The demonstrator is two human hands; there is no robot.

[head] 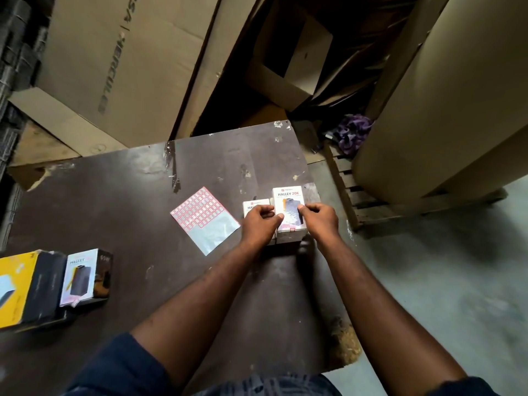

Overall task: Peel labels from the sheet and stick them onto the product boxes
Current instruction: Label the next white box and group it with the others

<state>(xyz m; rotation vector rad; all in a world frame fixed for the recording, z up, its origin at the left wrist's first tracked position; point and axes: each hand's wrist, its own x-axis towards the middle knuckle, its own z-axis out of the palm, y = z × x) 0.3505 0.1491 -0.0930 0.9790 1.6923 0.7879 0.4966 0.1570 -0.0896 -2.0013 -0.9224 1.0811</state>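
Observation:
A white product box [288, 195] marked HALLEY 20K sits on top of a stack near the table's right edge. My left hand [261, 224] grips its left side, thumb on the front face. My right hand [318, 221] grips its right side with curled fingers. A small red-edged label [292, 229] shows on the box's near edge. A second white box [254, 204] stands just left, partly hidden behind my left hand. The label sheet [204, 218] lies flat to the left, its red-bordered labels filling the far part and bare backing on the near corner.
The dark worn table [128, 212] holds another HALLEY box [81, 277] and a yellow and black box [23, 290] at the front left. Large cardboard cartons [128, 58] stand behind. A wooden pallet [371, 201] with a big carton is to the right, over grey floor.

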